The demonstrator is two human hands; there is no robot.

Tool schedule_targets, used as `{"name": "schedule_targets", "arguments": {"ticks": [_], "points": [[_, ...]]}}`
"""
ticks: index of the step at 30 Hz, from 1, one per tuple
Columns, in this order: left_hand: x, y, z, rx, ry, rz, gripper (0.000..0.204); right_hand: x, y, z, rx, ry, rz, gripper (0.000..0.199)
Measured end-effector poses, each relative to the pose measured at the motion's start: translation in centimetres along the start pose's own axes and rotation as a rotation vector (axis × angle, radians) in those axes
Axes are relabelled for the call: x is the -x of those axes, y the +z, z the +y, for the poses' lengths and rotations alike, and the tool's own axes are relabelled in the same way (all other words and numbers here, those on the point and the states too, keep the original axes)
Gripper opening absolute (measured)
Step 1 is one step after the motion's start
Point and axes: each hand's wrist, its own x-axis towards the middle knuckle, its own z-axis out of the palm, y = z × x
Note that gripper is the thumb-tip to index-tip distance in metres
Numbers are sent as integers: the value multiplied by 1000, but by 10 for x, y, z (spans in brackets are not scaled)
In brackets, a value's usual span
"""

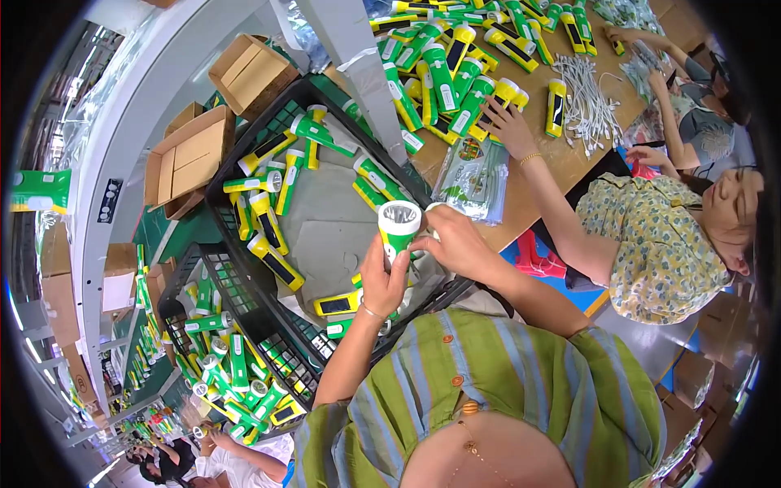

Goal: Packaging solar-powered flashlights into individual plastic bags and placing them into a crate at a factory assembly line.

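Note:
My left hand (pixel 382 281) is wrapped round a green and white flashlight (pixel 399 231), its wide white lens end tilted up toward me. Close beside it, my right hand (pixel 462 241) is closed, the thumb reaching to the flashlight's side. A bit of something white shows at its fingers, too small to make out. Both hands are above the near right part of a black plastic crate (pixel 230 189). Inside, several green and yellow flashlights, such as a yellow one with a dark panel (pixel 275 262), lie around a grey sheet (pixel 321 213).
A second crate (pixel 218 272) full of flashlights stands at lower left, near open cardboard boxes (pixel 189 159). A grey metal post (pixel 346 61) rises beyond my crate. To the right, a co-worker's hand (pixel 508 128) reaches over a table with piled flashlights, plastic bags (pixel 472 180) and white cables (pixel 587 102).

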Motion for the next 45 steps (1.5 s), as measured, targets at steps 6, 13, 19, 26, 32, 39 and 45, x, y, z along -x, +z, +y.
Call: {"name": "schedule_targets", "arguments": {"ticks": [6, 13, 19, 26, 32, 39, 45], "points": [[-15, -10, -16, 125, -15, -250, 44, 4, -11, -3, -116, 13, -168, 27], [-48, 14, 12, 543, -393, -327, 51, -3, -59, 24, -222, -48, -386, 17], [-118, 102, 17, -36, -201, -191, 44, -3, -95, 57, -45, 50, -67, 12], [-227, 238, -43, 212, -488, -289, 52, 7, -113, 106, -26, 165, 104, 8], [-274, 309, -51, 210, -390, -75, 60, 15, -119, 141, -13, 308, 71, 6], [-141, 111, -51, -197, 455, 11, 18, 5, -105, 128, -89, 220, 159, 9], [-74, -5, -135, -921, 591, -423, 45, 6, -74, 82, -178, 78, 68, 9]]}}
